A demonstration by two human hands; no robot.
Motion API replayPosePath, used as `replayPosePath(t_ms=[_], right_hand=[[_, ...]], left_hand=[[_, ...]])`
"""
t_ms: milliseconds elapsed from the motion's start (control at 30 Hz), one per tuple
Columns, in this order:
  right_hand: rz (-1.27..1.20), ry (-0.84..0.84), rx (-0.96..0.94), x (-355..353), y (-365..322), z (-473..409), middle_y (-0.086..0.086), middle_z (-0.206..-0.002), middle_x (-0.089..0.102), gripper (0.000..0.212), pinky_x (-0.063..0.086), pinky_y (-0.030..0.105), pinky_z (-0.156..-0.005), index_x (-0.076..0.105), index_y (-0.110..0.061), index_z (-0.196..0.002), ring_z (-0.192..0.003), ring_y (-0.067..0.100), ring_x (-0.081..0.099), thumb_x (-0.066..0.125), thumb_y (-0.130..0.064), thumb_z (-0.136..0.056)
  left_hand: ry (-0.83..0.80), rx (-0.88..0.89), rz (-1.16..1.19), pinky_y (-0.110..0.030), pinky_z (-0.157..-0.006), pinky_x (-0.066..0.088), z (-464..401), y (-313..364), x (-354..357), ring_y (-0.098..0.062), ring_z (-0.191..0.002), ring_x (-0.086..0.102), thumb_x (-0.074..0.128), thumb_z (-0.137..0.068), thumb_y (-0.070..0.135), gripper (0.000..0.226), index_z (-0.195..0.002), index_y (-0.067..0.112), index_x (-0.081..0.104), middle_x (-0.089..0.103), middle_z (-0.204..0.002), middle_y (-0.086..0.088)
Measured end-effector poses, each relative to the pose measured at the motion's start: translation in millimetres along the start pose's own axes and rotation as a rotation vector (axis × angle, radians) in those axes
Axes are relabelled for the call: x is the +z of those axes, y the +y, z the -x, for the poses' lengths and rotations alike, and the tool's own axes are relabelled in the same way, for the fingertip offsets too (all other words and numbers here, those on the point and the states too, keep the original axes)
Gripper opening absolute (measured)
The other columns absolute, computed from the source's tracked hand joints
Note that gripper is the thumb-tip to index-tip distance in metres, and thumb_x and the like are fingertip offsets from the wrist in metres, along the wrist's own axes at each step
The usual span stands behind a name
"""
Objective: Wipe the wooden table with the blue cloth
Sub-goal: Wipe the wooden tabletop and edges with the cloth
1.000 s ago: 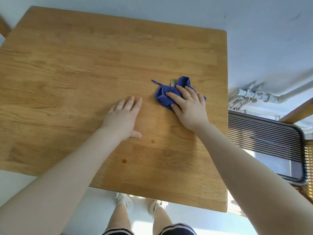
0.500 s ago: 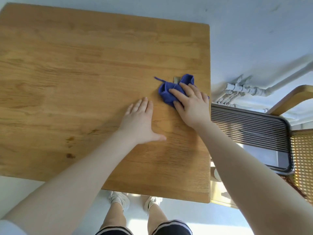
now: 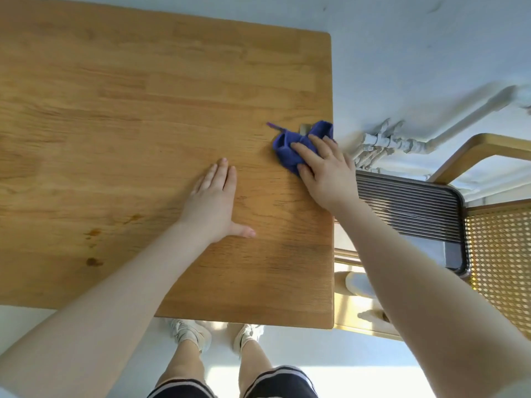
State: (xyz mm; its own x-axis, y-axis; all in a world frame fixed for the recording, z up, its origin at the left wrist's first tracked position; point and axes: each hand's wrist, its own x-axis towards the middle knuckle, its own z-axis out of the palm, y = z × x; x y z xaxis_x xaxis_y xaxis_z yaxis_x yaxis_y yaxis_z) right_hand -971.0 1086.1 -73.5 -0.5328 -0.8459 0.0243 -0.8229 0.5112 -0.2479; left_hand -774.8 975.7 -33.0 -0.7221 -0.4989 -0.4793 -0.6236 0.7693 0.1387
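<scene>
A bunched blue cloth (image 3: pixel 288 147) lies at the right edge of the wooden table (image 3: pixel 129 110), partly overhanging it. My right hand (image 3: pixel 324 173) lies on top of the cloth with straight fingers, pressing it onto the wood. My left hand (image 3: pixel 214 202) rests flat on the tabletop a little to the left, fingers together, thumb spread out. A few small dark spots (image 3: pixel 93 261) mark the wood near the front left.
Just right of the table stands a chair with a ribbed dark seat (image 3: pixel 411 214) and a woven cane panel (image 3: pixel 500 262). White pipes (image 3: pixel 402 142) run along the floor beyond it. My legs and shoes (image 3: pixel 186 331) show below the table's front edge.
My right hand has slid the cloth rightward to the table's right edge. My left hand has shifted right across the tabletop too.
</scene>
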Motion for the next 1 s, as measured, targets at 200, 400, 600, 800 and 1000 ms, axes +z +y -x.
replayPosePath(t_ms=[200, 400, 600, 800, 1000], right_hand=[[0.025, 0.020, -0.023, 2.7, -11.9, 20.5, 0.007, -0.143, 0.044, 0.045, 0.029, 0.049, -0.102, 0.048, -0.033, -0.132, -0.133, 0.034, 0.035, 0.033, -0.041, -0.090], [0.012, -0.031, -0.166, 4.3, -33.0, 77.8, 0.006, -0.138, 0.050, 0.041, 0.034, 0.050, -0.098, 0.053, -0.034, -0.127, -0.128, 0.033, 0.044, 0.039, -0.039, -0.089], [0.062, -0.017, 0.035, 3.9, -31.7, 36.5, 0.006, -0.147, 0.040, 0.046, 0.024, 0.048, -0.106, 0.043, -0.036, -0.135, -0.137, 0.031, 0.030, 0.031, -0.040, -0.091], [0.016, -0.087, -0.123, 12.1, -81.9, 89.3, 0.007, -0.146, 0.040, 0.047, 0.027, 0.049, -0.106, 0.045, -0.035, -0.134, -0.135, 0.032, 0.033, 0.034, -0.038, -0.088], [0.028, -0.136, -0.130, 14.0, -107.2, 101.0, 0.008, -0.143, 0.045, 0.050, 0.029, 0.048, -0.108, 0.047, -0.035, -0.132, -0.133, 0.033, 0.037, 0.030, -0.045, -0.086]], left_hand=[[-0.008, -0.011, 0.001, -0.036, -0.117, -0.002, 0.8, 1.4, -1.4, -0.021, -0.144, -0.015, 0.064, -0.063, 0.070, 0.130, -0.148, 0.010, -0.015, -0.024, -0.154, -0.009], [-0.024, -0.030, 0.033, -0.035, -0.117, 0.001, 3.4, 4.7, -7.0, -0.019, -0.144, -0.014, 0.067, -0.063, 0.068, 0.131, -0.148, 0.012, -0.014, -0.024, -0.155, -0.006], [-0.029, 0.022, 0.106, -0.034, -0.118, 0.004, 0.7, -3.3, -8.4, -0.018, -0.145, -0.012, 0.070, -0.065, 0.062, 0.126, -0.149, 0.014, -0.011, -0.022, -0.155, -0.004], [0.002, 0.142, 0.135, -0.033, -0.118, 0.005, 44.0, -36.1, 2.0, -0.013, -0.144, -0.012, 0.073, -0.067, 0.055, 0.124, -0.148, 0.019, -0.015, -0.023, -0.155, 0.003], [-0.042, 0.061, 0.048, -0.031, -0.116, 0.001, 75.7, -74.3, 6.1, -0.015, -0.145, -0.012, 0.068, -0.069, 0.060, 0.122, -0.149, 0.014, -0.011, -0.021, -0.156, -0.002]])
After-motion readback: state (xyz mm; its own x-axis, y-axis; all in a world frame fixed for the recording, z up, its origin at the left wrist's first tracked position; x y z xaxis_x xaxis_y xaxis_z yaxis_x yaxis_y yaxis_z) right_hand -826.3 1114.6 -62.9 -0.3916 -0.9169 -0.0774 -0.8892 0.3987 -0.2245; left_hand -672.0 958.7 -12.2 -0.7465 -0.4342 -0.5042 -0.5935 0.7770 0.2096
